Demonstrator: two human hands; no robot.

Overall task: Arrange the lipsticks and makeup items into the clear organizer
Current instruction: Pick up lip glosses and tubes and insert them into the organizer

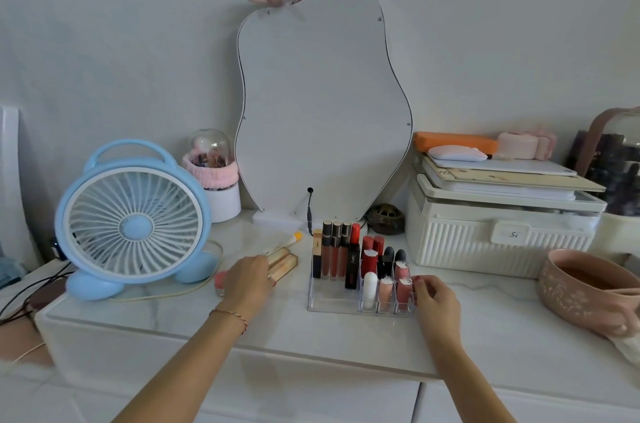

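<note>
The clear organizer (329, 301) stands on the white counter, holding several upright lipsticks and lip glosses (337, 249) in its back and right slots; its front left slots are bare. My right hand (434, 298) touches the organizer's right side, fingers curled against the wall. My left hand (247, 278) rests palm down over loose makeup to the left: two gold-beige tubes (285, 261), a pink item (220, 280) partly hidden under the hand, and a white tube with a yellow cap (284, 242) behind.
A blue desk fan (133, 218) stands at left with its cord on the counter. A wavy mirror (322, 110) leans behind the organizer. A cream storage box (498, 228) with stacked things is at right, a pink bowl (585, 287) beside it.
</note>
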